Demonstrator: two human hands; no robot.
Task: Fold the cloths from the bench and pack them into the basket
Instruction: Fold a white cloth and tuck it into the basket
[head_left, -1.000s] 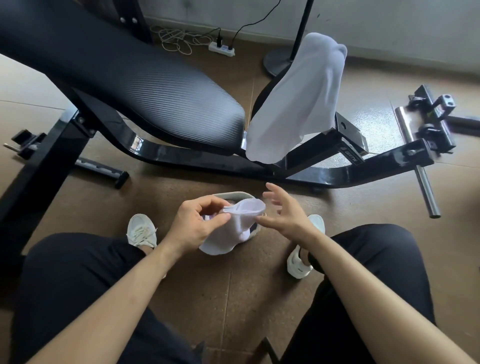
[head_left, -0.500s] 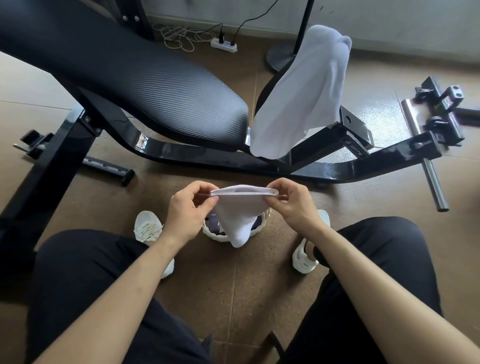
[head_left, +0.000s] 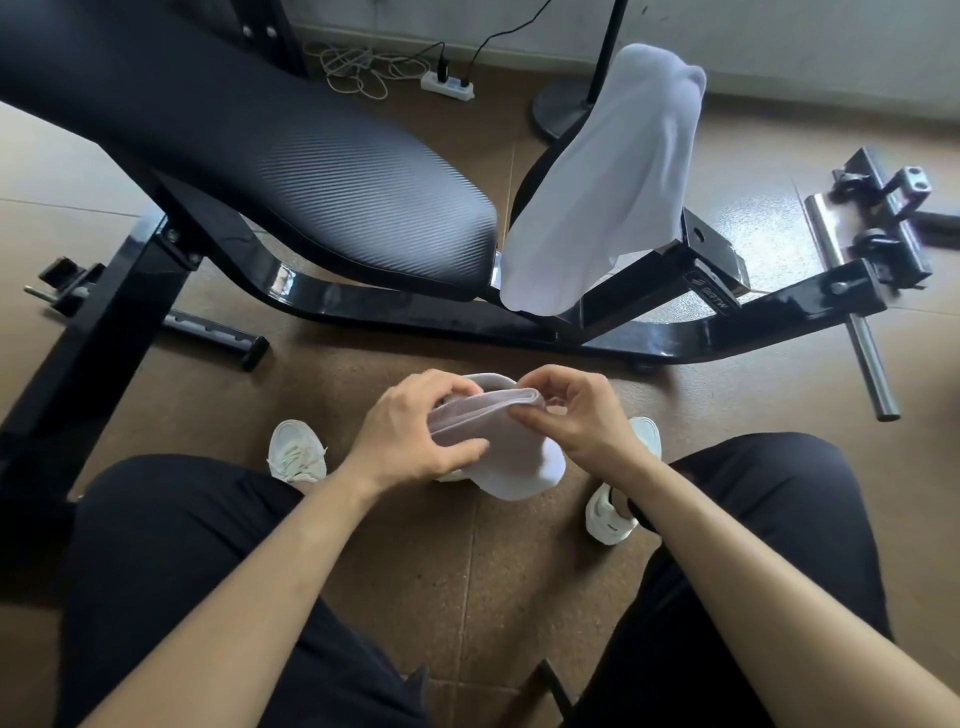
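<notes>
A small white cloth (head_left: 511, 452) is held between both my hands, low over the floor between my feet. My left hand (head_left: 410, 431) grips its left side and my right hand (head_left: 576, 415) pinches its folded top edge. The basket (head_left: 491, 382) sits on the floor right under the cloth and is almost hidden; only a strip of its pale rim shows above my hands. A second white cloth (head_left: 608, 182) hangs draped over the upright post at the end of the black bench (head_left: 291, 161).
The bench's black steel frame (head_left: 623, 332) crosses the floor just beyond the basket, with a steel peg (head_left: 870, 369) sticking out at right. My white shoes (head_left: 296, 452) flank the basket. A power strip (head_left: 449, 85), cables and a stand base lie by the far wall.
The cloth was stretched open between my hands half a second ago; now my hands have come together and it is folded over, held lower over the basket.
</notes>
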